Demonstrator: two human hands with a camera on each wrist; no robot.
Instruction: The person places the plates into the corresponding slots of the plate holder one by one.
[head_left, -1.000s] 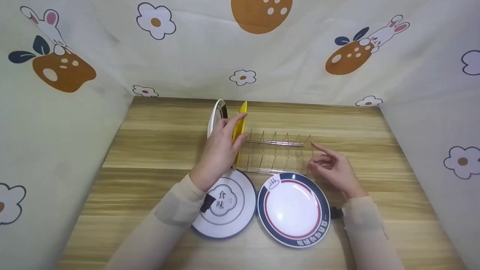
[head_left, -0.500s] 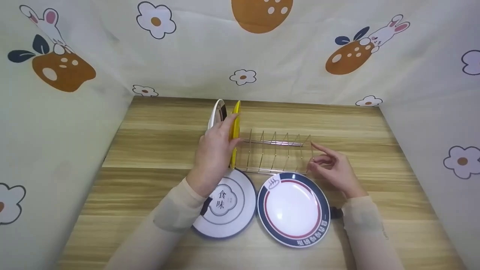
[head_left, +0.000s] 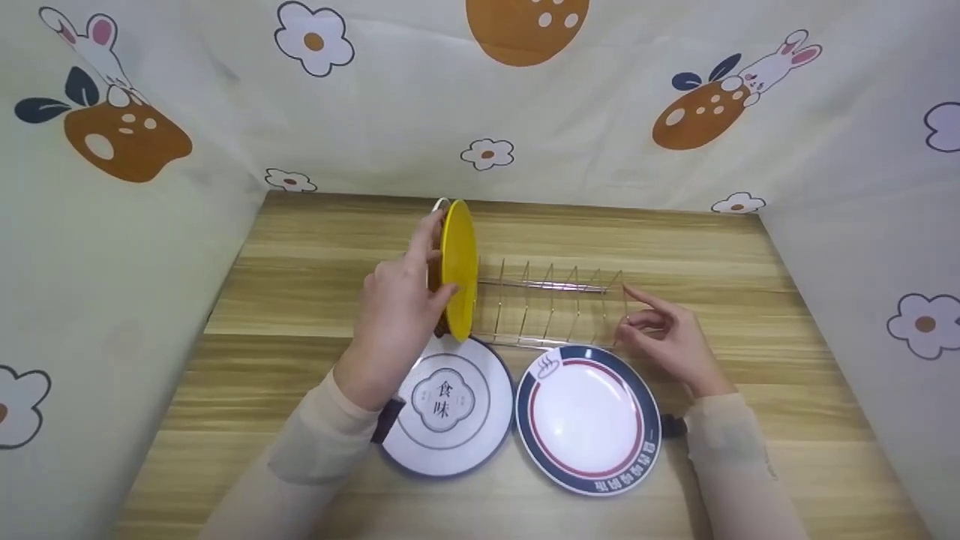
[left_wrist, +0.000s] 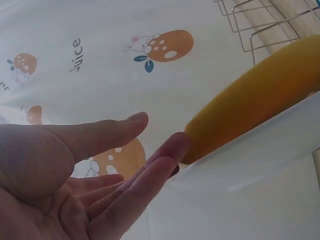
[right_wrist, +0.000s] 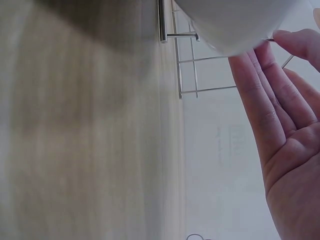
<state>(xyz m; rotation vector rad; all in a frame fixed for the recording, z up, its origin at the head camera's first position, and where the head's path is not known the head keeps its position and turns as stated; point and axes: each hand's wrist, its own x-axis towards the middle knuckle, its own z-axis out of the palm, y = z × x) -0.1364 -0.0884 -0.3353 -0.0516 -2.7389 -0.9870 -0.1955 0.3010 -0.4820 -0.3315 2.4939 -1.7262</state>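
Observation:
My left hand (head_left: 394, 315) is beside a yellow plate (head_left: 461, 255), which stands on edge at the left end of a wire dish rack (head_left: 551, 287). In the left wrist view its fingers are extended, with fingertips right at the edge of the yellow plate (left_wrist: 250, 95) and the thumb held apart. A white plate (head_left: 441, 202) stands behind the yellow one, mostly hidden in the head view. My right hand (head_left: 671, 341) pinches the end wire of the rack on the right, seen also in the right wrist view (right_wrist: 285, 100).
Two plates lie in front of the rack: a white one with grey rings and characters (head_left: 442, 401), and one with a dark blue rim (head_left: 652, 409). Patterned cloth (head_left: 390, 112) surrounds the wooden table (head_left: 750, 255) at the back and sides.
The yellow plate has moved left against the white plate and turned its face more toward the camera. My left hand has shifted left and loosened from it. The right hand stays at the rack.

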